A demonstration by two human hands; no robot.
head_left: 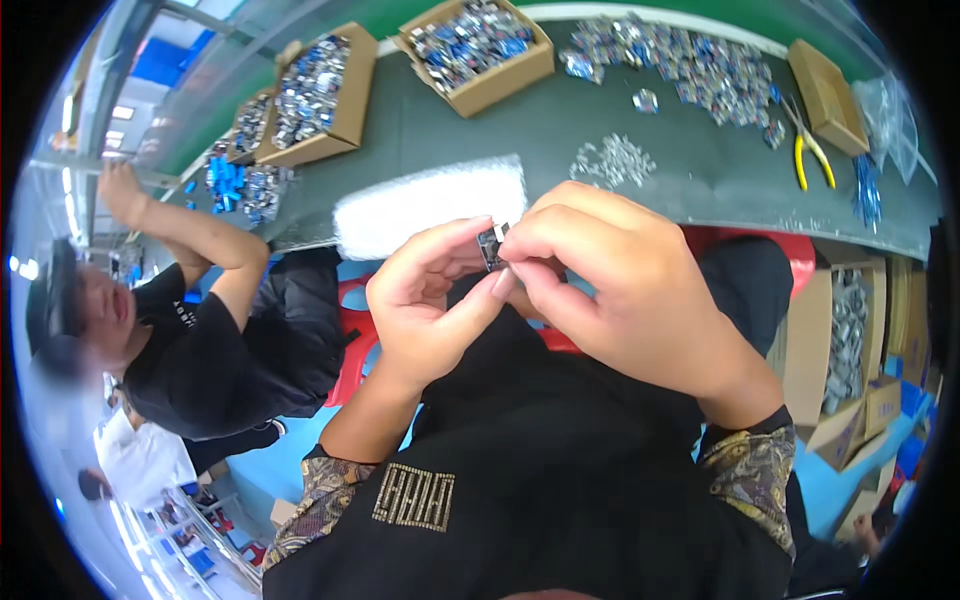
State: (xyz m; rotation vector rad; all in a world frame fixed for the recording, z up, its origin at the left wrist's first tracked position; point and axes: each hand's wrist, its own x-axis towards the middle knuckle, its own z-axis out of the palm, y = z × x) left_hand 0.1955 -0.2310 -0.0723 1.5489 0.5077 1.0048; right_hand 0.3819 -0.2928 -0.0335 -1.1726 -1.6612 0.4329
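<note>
Between the fingertips of my left hand (425, 305) is a small black electronic part (489, 248) with a pale top edge. My right hand (615, 285) pinches at the part's right side, thumb and forefinger pressed together; whatever tiny piece lies between them is too small to make out. Both hands are held in front of my body, over the near edge of the table. Just beyond them lies a roll of white bubble wrap (430, 205). A loose heap of small pale metal pieces (612, 161) is on the green table further right.
Cardboard boxes of small parts (470, 45) stand at the back, beside a spread of similar parts (690, 65). Yellow-handled pliers (812, 155) lie near an open box (828, 95). A co-worker (200, 320) sits on the left. A carton of grey parts (847, 340) stands at the right.
</note>
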